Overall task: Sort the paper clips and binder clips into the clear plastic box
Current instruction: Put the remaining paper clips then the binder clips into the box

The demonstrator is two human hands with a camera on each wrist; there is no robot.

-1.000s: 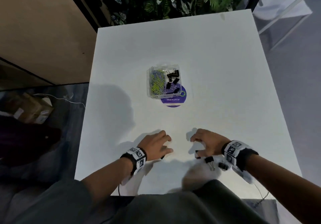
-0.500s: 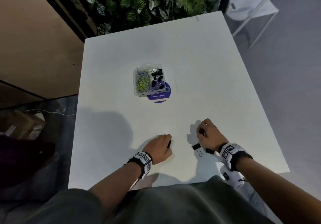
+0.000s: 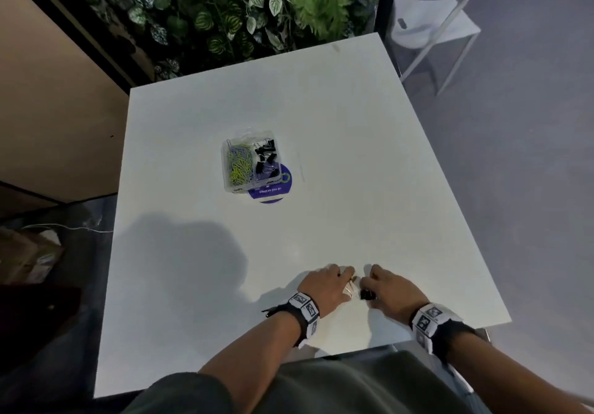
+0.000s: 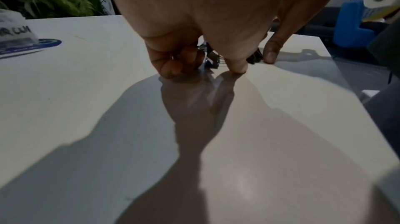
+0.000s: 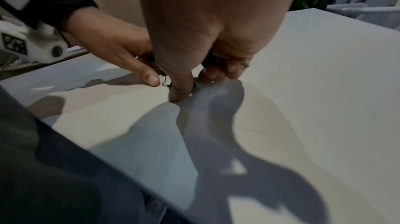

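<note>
Near the middle of the white bench sits the clear plastic box, paper clips left, black binder clips right. By the near edge, the left hand curls over small metal clips, and the right hand grasps small black binder clips. Best gather them tightly and lift together, since loose ones may slip.
</note>
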